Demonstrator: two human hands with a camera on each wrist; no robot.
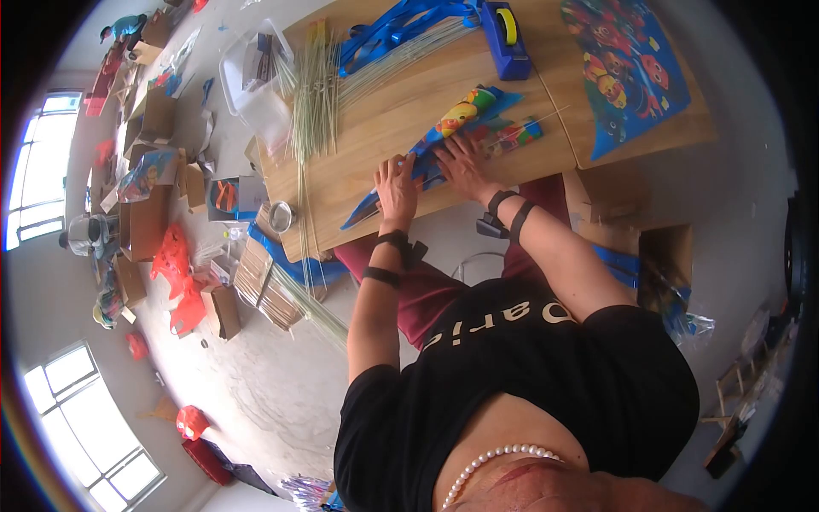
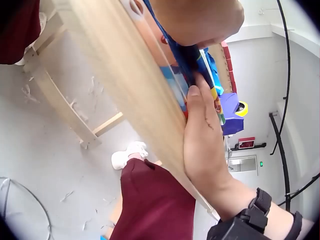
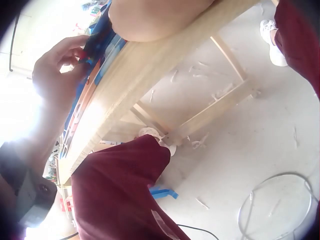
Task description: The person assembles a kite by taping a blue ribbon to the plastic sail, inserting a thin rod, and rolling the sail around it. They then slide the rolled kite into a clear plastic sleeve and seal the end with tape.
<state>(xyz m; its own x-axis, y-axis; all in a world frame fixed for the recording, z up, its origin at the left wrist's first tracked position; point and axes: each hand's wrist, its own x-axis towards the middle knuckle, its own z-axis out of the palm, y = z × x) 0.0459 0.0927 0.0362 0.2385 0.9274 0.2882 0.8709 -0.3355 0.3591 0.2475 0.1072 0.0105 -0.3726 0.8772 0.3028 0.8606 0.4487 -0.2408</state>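
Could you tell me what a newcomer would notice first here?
At the near edge of the wooden table, the left hand pinches a blue cartoon-printed plastic kite while the right hand presses it flat. A sheaf of thin pale sticks lies at the table's left end.

Left of the folded kite, bare wooden table lies open as far as the bundle of thin sticks. Beyond the kite, a tape dispenser and blue ribbon crowd the far edge. To its right, a thin stick and a flat printed kite sheet lie close. The left hand and right hand cover its near end.
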